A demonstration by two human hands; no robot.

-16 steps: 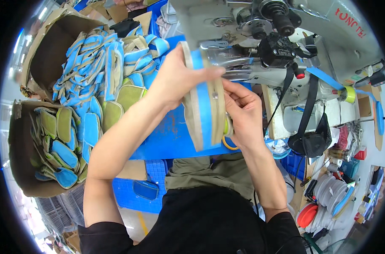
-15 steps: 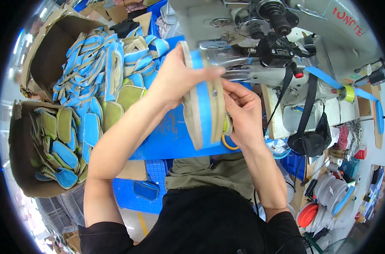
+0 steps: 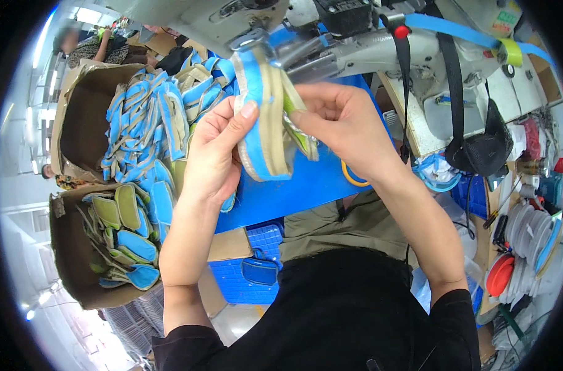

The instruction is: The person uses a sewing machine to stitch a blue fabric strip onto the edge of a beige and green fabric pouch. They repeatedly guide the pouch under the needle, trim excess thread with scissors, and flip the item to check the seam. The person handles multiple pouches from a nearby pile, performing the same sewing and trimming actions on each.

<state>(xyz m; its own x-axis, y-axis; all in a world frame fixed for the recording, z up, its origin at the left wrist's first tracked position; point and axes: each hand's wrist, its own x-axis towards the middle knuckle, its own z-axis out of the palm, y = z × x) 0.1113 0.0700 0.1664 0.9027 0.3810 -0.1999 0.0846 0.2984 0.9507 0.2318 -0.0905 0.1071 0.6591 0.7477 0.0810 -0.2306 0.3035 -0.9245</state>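
Note:
In front of the sewing machine (image 3: 386, 60), a looped blue-and-beige fabric band (image 3: 251, 114) is up in both hands. My left hand (image 3: 212, 154) grips its left side, with the thumb lying over the blue stripe. My right hand (image 3: 349, 127) pinches the right edge, where a green fabric panel (image 3: 292, 99) and a silvery strip show inside the loop. What the right fingertips press on is partly hidden. Beneath the hands lies the blue tabletop (image 3: 281, 199).
At left stand a cardboard box (image 3: 77, 130) beside heaped blue-and-beige bands (image 3: 142, 123), and another box (image 3: 77, 272) holding green and blue oval panels (image 3: 136, 244). A yellow ring handle (image 3: 354, 175) lies near the table edge. Black straps (image 3: 448, 80) hang at right.
The band has turned and moved left, its green inner panel now showing more. My left hand has shifted lower on the band, and my right hand has come up to its right edge.

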